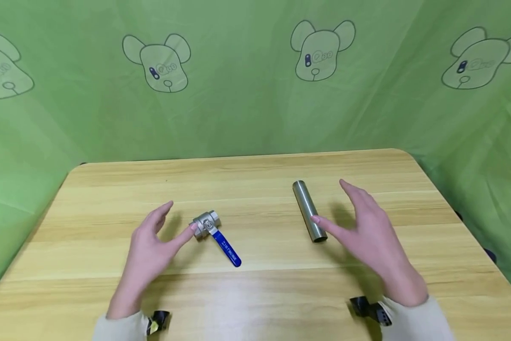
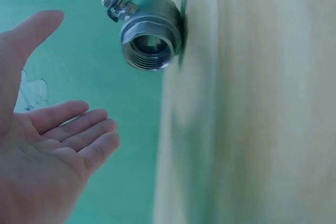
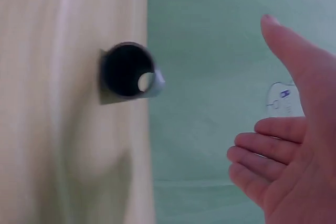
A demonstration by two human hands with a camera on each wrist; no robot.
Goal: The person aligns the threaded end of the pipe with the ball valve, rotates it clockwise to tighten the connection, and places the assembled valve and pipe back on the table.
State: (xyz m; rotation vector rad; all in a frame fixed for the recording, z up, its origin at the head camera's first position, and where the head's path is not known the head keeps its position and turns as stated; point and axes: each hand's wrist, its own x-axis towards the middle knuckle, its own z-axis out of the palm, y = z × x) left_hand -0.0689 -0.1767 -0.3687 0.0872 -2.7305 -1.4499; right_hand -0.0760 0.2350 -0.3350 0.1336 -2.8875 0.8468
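Observation:
A metal ball valve with a blue lever handle lies on the wooden table, left of the middle. Its threaded opening faces the left wrist camera. My left hand hovers just left of the valve, thumb and fingers spread, holding nothing; the thumb tip overlaps the valve's edge in the head view. To the right lies a plain metal pipe, its hollow end towards the right wrist camera. My right hand is spread beside the pipe, empty, with the thumb overlapping it in the head view.
The light wooden table ends at a straight back edge with rounded corners. Green cloth printed with bear heads hangs behind it and at both sides. Each wrist carries a small black camera mount, one by the left sleeve, one by the right sleeve.

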